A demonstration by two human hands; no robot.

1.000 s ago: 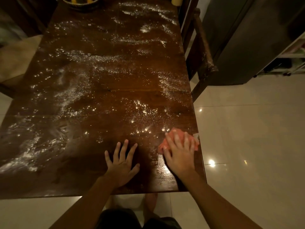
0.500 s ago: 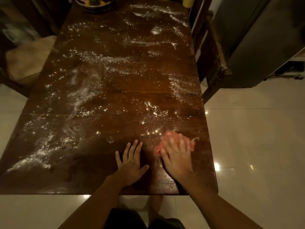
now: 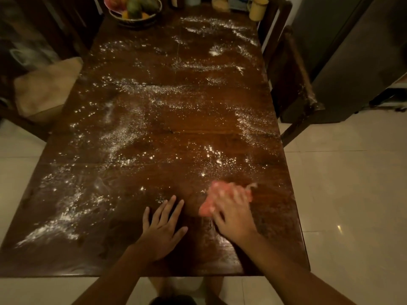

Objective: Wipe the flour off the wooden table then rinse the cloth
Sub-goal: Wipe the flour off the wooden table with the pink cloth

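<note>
The right hand (image 3: 233, 216) is pressing flat on the pink cloth (image 3: 218, 199) near the counter's (image 3: 198, 119) near right corner, wiping flour (image 3: 123, 137); the left hand (image 3: 163, 227), fingers spread and empty, is resting beside it, seemingly bracing the person's lean.

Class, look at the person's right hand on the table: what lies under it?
Under the right hand lies a pink cloth, pressed on the wooden table. Its far and left edges show past the fingers. The rest of the cloth, and any flour beneath it, is covered.
</note>
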